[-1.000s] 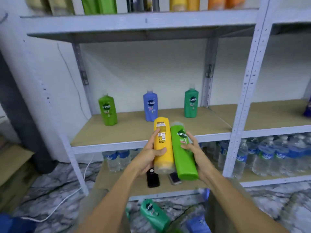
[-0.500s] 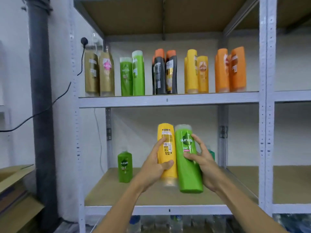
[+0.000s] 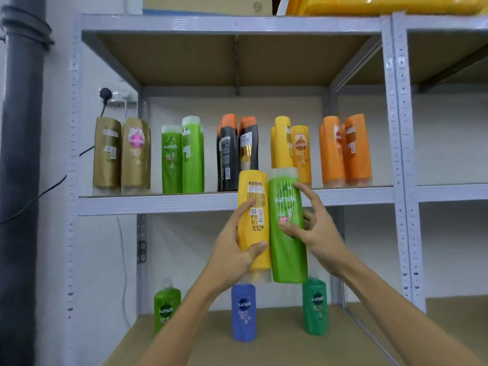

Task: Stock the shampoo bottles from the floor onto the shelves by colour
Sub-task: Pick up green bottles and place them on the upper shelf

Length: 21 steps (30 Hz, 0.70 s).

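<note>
My left hand [image 3: 232, 249] grips a yellow shampoo bottle [image 3: 254, 207], held upright with its back label facing me. My right hand [image 3: 314, 231] grips a light green shampoo bottle [image 3: 286, 249], cap up, pressed against the yellow one. Both bottles hang in front of the upper shelf's edge [image 3: 163, 203]. On that shelf stand pairs by colour: gold bottles [image 3: 121, 157], light green bottles [image 3: 182, 159], black bottles [image 3: 236, 154], yellow bottles [image 3: 289, 146] and orange bottles [image 3: 344, 151]. On the lower shelf stand a light green bottle [image 3: 167, 306], a blue bottle [image 3: 243, 311] and a dark green bottle [image 3: 315, 306].
The lower shelf board [image 3: 277, 350] has bare room in front of its three bottles. A grey upright post [image 3: 402, 159] divides this bay from the bay to the right. A dark pipe [image 3: 21, 180] runs down the left wall, with a plug and cable [image 3: 105, 95] beside it.
My view has risen from the floor and lower shelf up to the upper shelf. Both hands have lifted the yellow and green bottles up to the upper shelf's edge.
</note>
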### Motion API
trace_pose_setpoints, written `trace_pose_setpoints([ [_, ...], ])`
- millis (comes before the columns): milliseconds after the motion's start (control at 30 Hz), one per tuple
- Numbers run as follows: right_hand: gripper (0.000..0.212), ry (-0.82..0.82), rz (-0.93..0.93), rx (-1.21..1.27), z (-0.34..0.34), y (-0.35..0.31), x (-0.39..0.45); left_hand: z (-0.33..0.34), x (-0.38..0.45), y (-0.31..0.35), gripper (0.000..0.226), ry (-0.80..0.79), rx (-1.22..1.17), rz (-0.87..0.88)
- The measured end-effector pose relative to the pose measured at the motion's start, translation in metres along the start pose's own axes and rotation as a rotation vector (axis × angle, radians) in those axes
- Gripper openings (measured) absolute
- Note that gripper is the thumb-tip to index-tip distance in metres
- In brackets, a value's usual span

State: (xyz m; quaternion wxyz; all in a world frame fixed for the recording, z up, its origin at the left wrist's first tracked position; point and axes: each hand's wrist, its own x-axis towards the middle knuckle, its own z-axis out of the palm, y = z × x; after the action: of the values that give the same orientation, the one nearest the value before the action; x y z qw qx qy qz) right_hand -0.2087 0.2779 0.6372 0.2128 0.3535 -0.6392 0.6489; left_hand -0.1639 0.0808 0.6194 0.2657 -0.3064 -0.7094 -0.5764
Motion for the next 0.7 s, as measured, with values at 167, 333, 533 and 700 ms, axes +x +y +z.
trace_pose_setpoints([
  [167, 0.084, 0.047, -0.099, -0.104, -0.034, -0.013, 0.039, 0.016, 0.063, 0.001, 0.083, 0.018, 0.116, 0.13],
  [333, 0.08, 0.137, -0.2, -0.188, -0.07, -0.022, 0.073, 0.048, 0.116, 0.01, 0.082, 0.09, 0.149, 0.24],
  [533, 0.08, 0.248, -0.279, -0.276, -0.111, -0.023, 0.106, 0.084, 0.173, 0.003, 0.077, 0.188, 0.208, 0.341],
  [700, 0.08, 0.282, -0.309, -0.372, -0.14, -0.021, 0.121, 0.105, 0.212, -0.007, 0.078, 0.258, 0.311, 0.404],
])
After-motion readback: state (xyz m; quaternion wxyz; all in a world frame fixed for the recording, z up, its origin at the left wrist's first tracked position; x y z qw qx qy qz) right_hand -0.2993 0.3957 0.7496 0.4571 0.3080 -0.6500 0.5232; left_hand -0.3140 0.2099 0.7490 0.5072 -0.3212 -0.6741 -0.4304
